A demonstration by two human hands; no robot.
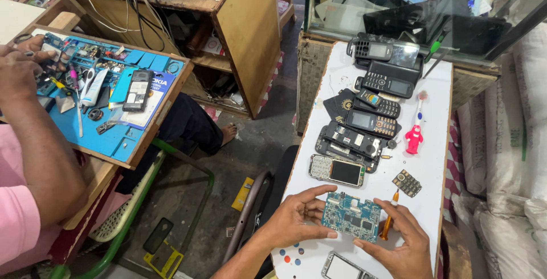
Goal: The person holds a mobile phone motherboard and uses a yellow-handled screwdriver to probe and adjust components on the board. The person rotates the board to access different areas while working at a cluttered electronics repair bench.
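Observation:
A blue-green phone circuit board (351,218) lies on the white table (439,142) near its front edge. My left hand (296,217) grips the board's left side with thumb and fingers. On the board's right side is my right hand (401,242), which also holds an orange-handled screwdriver (388,222) upright beside the board. A loose keypad (407,183) lies just beyond the screwdriver. A phone with its front taken off (337,171) lies just beyond the board.
Several old keypad phones (376,91) are heaped at the table's middle and far end. A pink toothbrush (415,133) lies right of them. A phone frame (341,267) lies at the near edge. At left another person's arm (34,136) works over a blue mat (102,136).

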